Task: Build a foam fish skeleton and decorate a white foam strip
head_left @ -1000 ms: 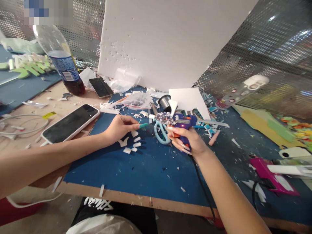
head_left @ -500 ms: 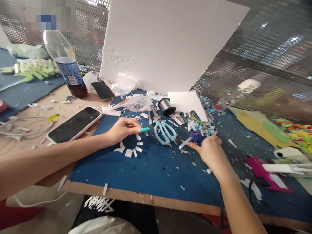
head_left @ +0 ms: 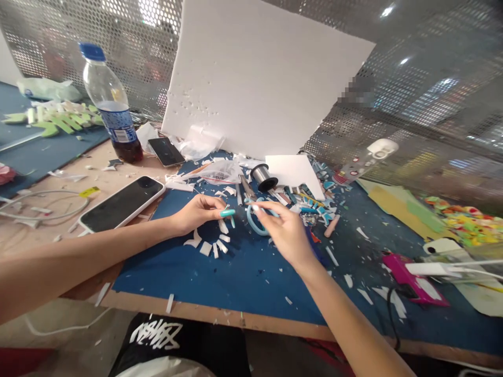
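Observation:
My left hand (head_left: pixel 202 214) is closed in a pinch on a small teal piece (head_left: pixel 227 213), just above the blue mat (head_left: pixel 243 277). Below it, several white foam bits (head_left: pixel 215 248) lie in a curved row. My right hand (head_left: pixel 281 225) reaches in over the light-blue scissors (head_left: pixel 255 222) and partly covers their handles. Its thumb and fingertips are drawn together; what they hold, if anything, is too small to make out. A dark-blue item with an orange part (head_left: pixel 314 238) shows beside my right wrist, mostly hidden.
Behind the hands are a wire spool (head_left: pixel 264 178), foam scraps (head_left: pixel 322 209) and a leaning white board (head_left: pixel 251 78). A phone (head_left: pixel 123 204) and a cola bottle (head_left: pixel 118 125) stand left. At right lie a magenta box (head_left: pixel 416 280) and coloured sheets (head_left: pixel 404 209).
My right hand has moved left from the dark-blue item to over the scissors. My left hand keeps its pinch on the teal piece. The view has shifted slightly.

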`<state>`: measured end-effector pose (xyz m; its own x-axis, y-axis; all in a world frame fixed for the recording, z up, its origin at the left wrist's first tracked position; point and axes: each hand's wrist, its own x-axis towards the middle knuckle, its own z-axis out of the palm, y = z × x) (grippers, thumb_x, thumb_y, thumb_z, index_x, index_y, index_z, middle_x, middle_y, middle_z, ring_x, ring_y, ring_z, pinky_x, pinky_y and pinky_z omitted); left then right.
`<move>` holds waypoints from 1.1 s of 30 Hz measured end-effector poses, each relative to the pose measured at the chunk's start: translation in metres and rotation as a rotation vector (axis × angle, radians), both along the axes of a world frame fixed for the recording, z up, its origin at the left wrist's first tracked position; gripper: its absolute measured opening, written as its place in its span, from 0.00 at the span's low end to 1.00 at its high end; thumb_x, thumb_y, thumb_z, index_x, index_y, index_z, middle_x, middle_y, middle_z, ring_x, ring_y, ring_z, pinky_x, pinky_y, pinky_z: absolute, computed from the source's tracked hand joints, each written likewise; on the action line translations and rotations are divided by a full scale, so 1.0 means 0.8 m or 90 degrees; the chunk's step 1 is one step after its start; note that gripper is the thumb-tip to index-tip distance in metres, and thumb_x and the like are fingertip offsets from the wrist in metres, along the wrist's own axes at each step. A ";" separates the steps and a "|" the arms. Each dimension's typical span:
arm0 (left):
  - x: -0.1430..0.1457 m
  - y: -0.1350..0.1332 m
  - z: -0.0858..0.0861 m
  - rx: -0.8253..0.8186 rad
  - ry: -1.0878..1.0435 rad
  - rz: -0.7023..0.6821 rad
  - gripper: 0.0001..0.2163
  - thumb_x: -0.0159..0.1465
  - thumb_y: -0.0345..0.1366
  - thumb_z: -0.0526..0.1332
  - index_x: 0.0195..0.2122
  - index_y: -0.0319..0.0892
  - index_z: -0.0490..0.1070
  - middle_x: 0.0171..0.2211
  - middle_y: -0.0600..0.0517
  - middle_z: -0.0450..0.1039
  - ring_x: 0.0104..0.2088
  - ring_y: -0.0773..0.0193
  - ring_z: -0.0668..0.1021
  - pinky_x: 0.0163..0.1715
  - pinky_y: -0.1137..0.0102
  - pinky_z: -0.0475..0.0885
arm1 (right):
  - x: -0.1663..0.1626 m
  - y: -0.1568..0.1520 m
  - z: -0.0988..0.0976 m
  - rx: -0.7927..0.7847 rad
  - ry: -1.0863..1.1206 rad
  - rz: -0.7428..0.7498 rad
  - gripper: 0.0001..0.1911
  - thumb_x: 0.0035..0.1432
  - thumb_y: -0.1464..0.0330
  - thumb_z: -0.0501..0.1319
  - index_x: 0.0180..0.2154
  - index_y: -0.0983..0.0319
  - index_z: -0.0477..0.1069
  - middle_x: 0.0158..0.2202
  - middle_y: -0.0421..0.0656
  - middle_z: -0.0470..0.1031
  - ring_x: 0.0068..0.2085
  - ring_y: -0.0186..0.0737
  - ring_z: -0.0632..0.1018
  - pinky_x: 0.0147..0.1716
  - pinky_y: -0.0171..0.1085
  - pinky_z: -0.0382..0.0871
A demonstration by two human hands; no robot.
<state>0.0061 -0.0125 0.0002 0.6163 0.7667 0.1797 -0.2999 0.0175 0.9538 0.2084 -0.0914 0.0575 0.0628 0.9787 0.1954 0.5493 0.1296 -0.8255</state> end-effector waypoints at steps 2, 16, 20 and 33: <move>-0.001 0.000 0.000 -0.003 0.001 -0.006 0.14 0.49 0.44 0.72 0.21 0.37 0.75 0.22 0.53 0.73 0.24 0.71 0.72 0.28 0.75 0.69 | -0.022 0.014 -0.008 -0.075 0.125 0.093 0.17 0.56 0.57 0.61 0.43 0.58 0.78 0.45 0.45 0.79 0.48 0.48 0.77 0.48 0.46 0.71; 0.002 -0.001 0.000 -0.035 0.007 0.010 0.15 0.47 0.47 0.72 0.22 0.38 0.76 0.22 0.52 0.75 0.25 0.69 0.74 0.31 0.73 0.71 | -0.059 0.038 -0.036 -0.179 0.516 0.179 0.12 0.44 0.60 0.71 0.35 0.53 0.80 0.46 0.39 0.79 0.56 0.47 0.72 0.61 0.48 0.58; 0.002 -0.002 0.000 -0.031 0.009 0.012 0.14 0.47 0.46 0.72 0.23 0.39 0.77 0.22 0.52 0.76 0.24 0.68 0.75 0.31 0.72 0.72 | -0.062 0.040 -0.037 -0.192 0.565 0.146 0.10 0.41 0.63 0.72 0.31 0.54 0.81 0.44 0.39 0.80 0.56 0.47 0.72 0.60 0.47 0.58; 0.001 -0.003 -0.001 0.015 0.009 0.050 0.08 0.48 0.37 0.73 0.21 0.40 0.77 0.43 0.49 0.68 0.45 0.61 0.72 0.45 0.67 0.70 | -0.047 0.044 -0.045 -0.104 0.588 -0.030 0.09 0.40 0.65 0.72 0.28 0.60 0.80 0.37 0.42 0.82 0.46 0.46 0.79 0.55 0.47 0.66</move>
<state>0.0067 -0.0147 -0.0009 0.5568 0.8087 0.1894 -0.2855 -0.0278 0.9580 0.1711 -0.0562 0.0218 0.1641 0.9822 -0.0916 -0.3311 -0.0326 -0.9430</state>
